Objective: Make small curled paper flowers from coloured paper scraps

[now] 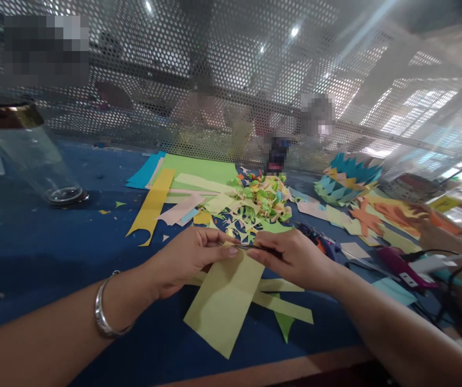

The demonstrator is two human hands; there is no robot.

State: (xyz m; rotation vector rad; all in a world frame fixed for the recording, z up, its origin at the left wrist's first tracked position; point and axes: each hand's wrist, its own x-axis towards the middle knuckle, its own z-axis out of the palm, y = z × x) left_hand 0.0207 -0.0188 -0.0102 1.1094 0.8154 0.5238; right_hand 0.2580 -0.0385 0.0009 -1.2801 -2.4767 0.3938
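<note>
A wide pale yellow paper strip (225, 306) hangs toward me between my hands, over the table. My left hand (190, 258), with a silver bangle at the wrist, pinches its far edge between thumb and fingers. Close beside it, my right hand (295, 255) is closed, thumb against the strip's upper right corner. A thin dark line shows between the fingertips; I cannot make out what it is. Narrower pale yellow strips (289, 309) and a green paper scrap (285, 322) lie beneath. Just beyond my hands is a heap of small cut paper pieces (265, 196).
A glass jar (41, 156) stands at left. Green paper sheets (202, 169) and a yellow cut strip (154, 201) lie toward the perforated metal screen (222, 107). At right are a spiky paper bowl (347, 180), a magenta power strip (406, 269) with cables, and another person's hand (444, 242).
</note>
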